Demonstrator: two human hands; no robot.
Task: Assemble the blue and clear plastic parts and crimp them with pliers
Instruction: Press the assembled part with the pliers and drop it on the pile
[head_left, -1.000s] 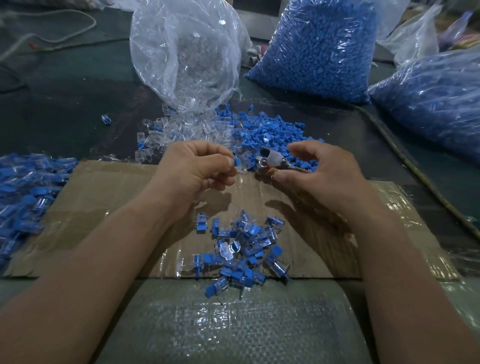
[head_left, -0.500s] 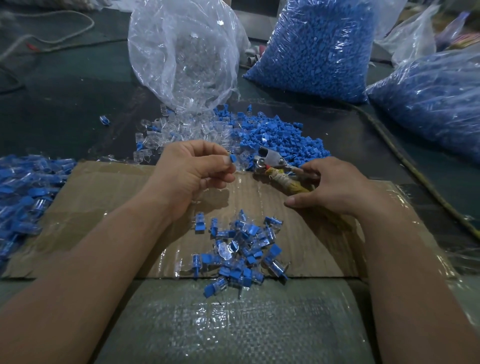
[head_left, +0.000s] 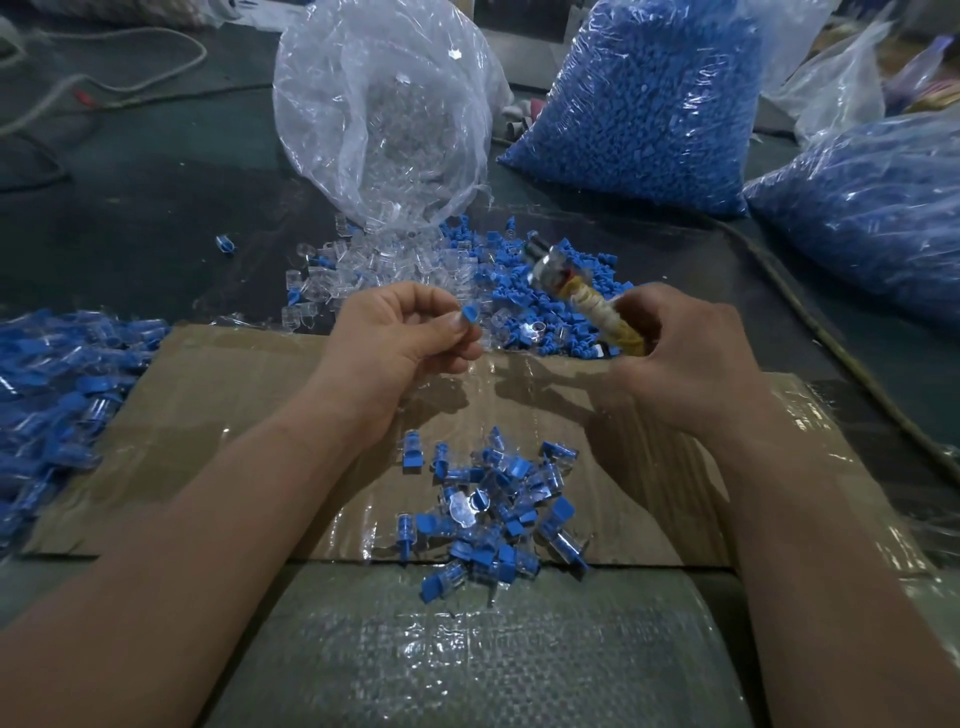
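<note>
Right hand (head_left: 685, 358) clenched round wrapped-handle pliers (head_left: 587, 296), head angled away beyond the knuckles; left hand (head_left: 400, 338) pinching blue-and-clear part (head_left: 470, 318) at fingertips, just short of the tool. Likely risk: slight pinch slipping, part lost among assembled pieces (head_left: 493, 509) below the wrists.

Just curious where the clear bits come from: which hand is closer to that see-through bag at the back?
Left. The left hand, pinching a small blue part, sits directly in front of the clear bag; the right hand, gripping the pliers, is farther off to its right.
</note>
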